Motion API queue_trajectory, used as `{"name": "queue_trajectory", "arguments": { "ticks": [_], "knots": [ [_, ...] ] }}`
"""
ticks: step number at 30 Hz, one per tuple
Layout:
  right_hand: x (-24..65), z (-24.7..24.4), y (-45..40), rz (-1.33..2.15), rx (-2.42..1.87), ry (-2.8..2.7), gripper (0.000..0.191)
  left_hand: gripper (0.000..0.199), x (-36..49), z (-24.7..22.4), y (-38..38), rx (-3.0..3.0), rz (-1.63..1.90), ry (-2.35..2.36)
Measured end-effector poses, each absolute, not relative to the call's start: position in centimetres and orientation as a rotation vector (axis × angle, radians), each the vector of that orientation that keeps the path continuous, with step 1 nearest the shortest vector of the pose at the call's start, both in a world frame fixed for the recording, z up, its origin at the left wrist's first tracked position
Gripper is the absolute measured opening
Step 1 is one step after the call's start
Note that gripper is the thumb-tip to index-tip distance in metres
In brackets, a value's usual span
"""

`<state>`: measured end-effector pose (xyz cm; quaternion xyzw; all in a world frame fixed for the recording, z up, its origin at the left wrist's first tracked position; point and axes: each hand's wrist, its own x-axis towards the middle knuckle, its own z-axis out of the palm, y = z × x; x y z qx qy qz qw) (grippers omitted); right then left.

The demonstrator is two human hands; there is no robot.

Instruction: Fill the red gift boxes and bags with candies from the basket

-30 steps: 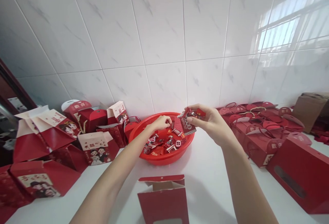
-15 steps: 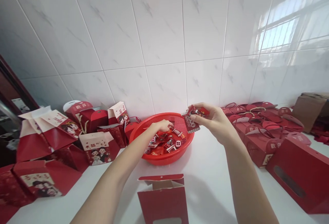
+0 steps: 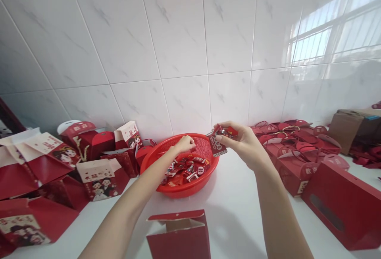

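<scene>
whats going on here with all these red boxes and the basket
The right hand holds a few red wrapped packets beside the rim of a red plastic basket. The left hand is over the basket, above the wrapped sweets inside; whether it grips one is unclear. An open red box stands in front on the white table, with more red boxes at both sides.

Red wrapped sweets heaped in red mesh basket; others bunched in right hand
</scene>
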<state>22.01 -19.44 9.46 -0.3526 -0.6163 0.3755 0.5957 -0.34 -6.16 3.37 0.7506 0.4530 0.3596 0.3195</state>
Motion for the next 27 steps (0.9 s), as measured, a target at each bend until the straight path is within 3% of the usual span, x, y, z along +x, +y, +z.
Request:
{"name": "queue_trajectory", "arguments": {
  "ticks": [4,8,15,27],
  "knots": [
    [22.1,9.5,-19.6,0.926,-0.774,-1.424,0.034,0.034,1.0,5.5,-4.7,1.919,1.011,1.048],
    [21.9,9.6,-20.0,0.988,-0.721,-1.458,0.033,0.074,-0.6,6.8,-9.6,1.744,1.140,0.825],
    [20.4,10.0,-21.1,1.138,-0.606,-1.578,0.029,0.047,-2.7,7.6,-19.2,1.599,1.332,0.752],
    [18.2,10.5,-23.7,1.198,-0.686,-1.755,0.030,0.024,-4.2,5.9,-23.3,1.424,1.658,0.839]
  ]
}}
